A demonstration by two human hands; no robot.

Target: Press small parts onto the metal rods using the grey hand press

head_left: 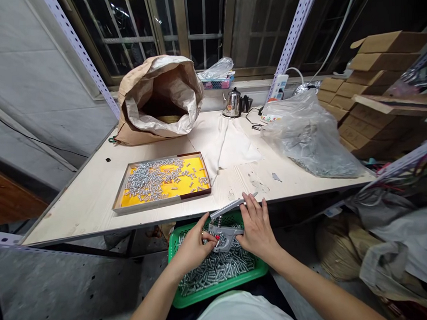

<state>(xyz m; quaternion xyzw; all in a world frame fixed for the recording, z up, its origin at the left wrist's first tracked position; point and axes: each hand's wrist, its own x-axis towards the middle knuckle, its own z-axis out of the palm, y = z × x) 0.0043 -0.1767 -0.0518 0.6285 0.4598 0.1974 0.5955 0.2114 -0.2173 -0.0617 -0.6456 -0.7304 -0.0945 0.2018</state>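
A pair of grey pruning shears (227, 244) is held between my two hands, over a green basket (203, 296) on my lap. The two handles are spread, with a coil spring (220, 221) between them and a small red part near the pivot. My left hand (194, 243) is closed on the left end, its fingers at the red part. On the other side my right hand (256, 227) grips the handles, fingers over the upper one and thumb at the lower one. Loose metal springs (220, 270) fill the basket beneath.
A shallow box (161, 204) with a yellow lining and many small metal pieces lies on the table (75, 212). Behind it stands an open paper sack (131, 121). A steel kettle (232, 103), a clear plastic bag (313, 139) and stacked cartons (370, 116) are farther right.
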